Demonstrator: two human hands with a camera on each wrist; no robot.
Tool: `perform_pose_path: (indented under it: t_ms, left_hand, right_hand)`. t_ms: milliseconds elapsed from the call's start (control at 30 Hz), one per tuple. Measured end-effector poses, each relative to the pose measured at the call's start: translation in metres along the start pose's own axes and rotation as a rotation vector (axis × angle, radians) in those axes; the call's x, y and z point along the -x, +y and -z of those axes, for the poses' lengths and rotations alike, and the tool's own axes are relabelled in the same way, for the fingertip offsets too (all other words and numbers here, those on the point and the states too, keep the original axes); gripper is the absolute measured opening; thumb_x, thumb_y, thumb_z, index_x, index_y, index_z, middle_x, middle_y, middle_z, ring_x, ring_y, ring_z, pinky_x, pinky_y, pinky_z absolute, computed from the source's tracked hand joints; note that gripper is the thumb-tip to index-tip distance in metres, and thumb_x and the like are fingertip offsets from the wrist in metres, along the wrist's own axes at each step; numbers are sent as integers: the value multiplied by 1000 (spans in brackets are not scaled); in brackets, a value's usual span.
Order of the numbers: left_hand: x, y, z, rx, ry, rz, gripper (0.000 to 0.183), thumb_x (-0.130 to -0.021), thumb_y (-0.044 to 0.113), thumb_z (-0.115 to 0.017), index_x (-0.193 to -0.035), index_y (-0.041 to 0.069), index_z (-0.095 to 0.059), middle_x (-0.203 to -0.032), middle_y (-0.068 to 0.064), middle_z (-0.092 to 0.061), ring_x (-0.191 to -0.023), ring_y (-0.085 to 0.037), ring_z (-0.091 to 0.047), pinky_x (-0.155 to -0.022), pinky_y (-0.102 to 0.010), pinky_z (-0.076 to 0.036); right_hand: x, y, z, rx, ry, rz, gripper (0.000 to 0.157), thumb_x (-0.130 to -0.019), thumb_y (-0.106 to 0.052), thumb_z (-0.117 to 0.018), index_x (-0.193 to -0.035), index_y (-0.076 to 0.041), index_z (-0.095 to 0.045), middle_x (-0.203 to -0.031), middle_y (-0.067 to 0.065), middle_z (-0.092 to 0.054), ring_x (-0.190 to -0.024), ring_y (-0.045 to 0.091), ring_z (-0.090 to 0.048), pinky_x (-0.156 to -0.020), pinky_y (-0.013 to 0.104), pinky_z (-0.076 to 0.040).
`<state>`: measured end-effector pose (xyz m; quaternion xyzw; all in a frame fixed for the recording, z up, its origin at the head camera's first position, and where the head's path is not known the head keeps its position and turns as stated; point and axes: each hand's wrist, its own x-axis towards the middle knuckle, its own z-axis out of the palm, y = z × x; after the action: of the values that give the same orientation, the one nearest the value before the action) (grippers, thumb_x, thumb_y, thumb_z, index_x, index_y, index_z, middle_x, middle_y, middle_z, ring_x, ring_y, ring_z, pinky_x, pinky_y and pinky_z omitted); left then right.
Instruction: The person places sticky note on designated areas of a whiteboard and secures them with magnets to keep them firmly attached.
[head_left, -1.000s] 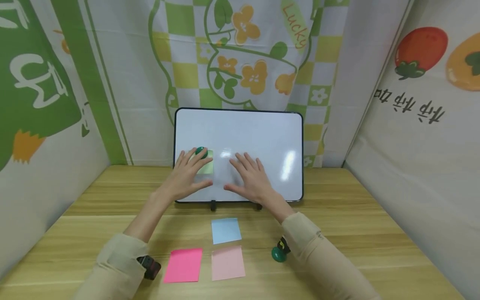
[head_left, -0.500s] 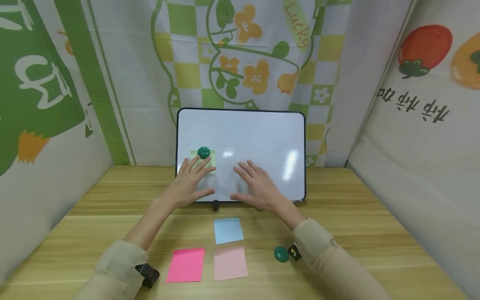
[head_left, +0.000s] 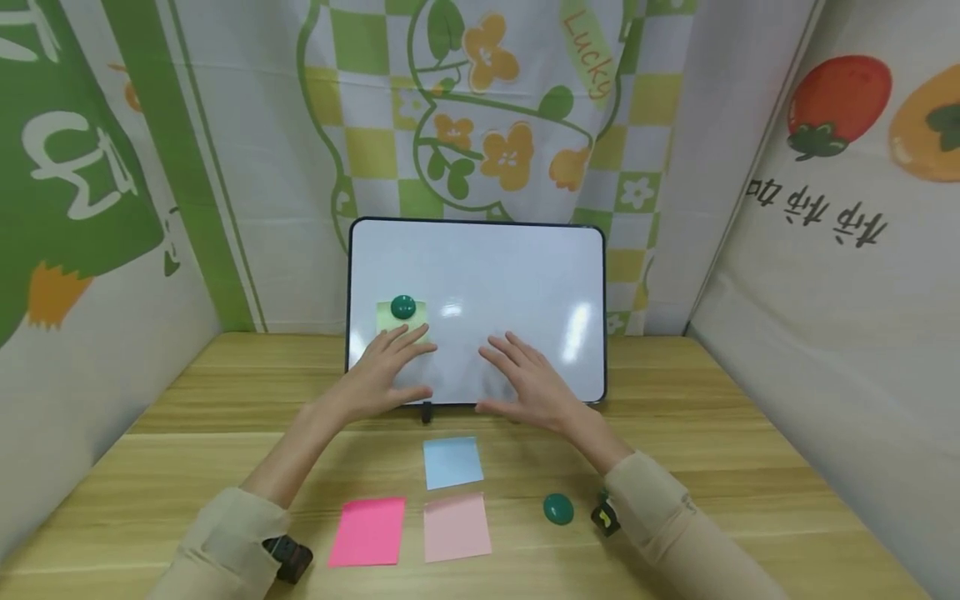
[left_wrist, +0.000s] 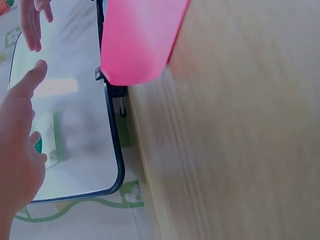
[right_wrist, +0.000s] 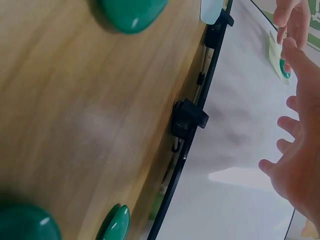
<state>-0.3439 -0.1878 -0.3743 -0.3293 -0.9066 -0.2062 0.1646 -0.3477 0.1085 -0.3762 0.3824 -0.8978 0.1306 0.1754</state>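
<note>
A black-framed whiteboard [head_left: 480, 267] stands at the back of the table. On its left part a pale green sticky note [head_left: 384, 317] sits under a round green magnet [head_left: 403, 307]. My left hand [head_left: 378, 379], fingers spread, is in front of the note's lower part and holds nothing. To its right, my right hand [head_left: 536, 385] hovers before the board with spread fingers, also holding nothing. On the table between my arms lie a blue sticky note [head_left: 453, 462], a bright pink one [head_left: 367, 532] and a light pink one [head_left: 457, 527]. Another green magnet [head_left: 558, 508] lies near my right sleeve.
Black stand feet [right_wrist: 187, 119] hold up the board's lower edge. In the right wrist view more green magnets [right_wrist: 116, 224] lie on the wooden table [head_left: 720, 467]. Printed cloth [head_left: 510, 100] hangs behind the board and at both sides.
Both hands have drawn back and down from the board, the right one also moving rightward. The green magnet on the note has come into full view, as has the one by the right sleeve.
</note>
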Motion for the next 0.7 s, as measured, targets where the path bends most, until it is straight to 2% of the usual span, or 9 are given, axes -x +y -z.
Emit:
perform_pose_path:
  t_ms: [133,467,700]
  left_hand:
    - [2,2,0,-5,-4,2,63,-88,39,-74,-141,14,-53,-162,-11,-32,-149,-41,-23,-119,-63,-18]
    - [6,6,-4,101,-73,22,62,-89,40,-73,-141,14,-53,-163,-9,-29,-149,-40,-22,-117,-64,-22]
    - [10,6,-6,105,-76,20,61,-88,40,-74,-140,15,-55,-163,-9,-30,-148,-41,-24,-118,-63,-23]
  right_hand:
    - [7,3,1,-4,7,6,82,-86,-56,-69,-151,-13,-42,-159,12,-37,-151,37,-25,-118,59,-28]
    - [26,14,6,-63,4,-38,80,-85,-51,-73,-150,-14,-43,-159,11,-38,-151,37,-25,-116,62,-30]
    - [36,17,10,-92,2,-52,80,-85,-49,-74,-149,-13,-44,-158,12,-38,-150,39,-25,-115,63,-30]
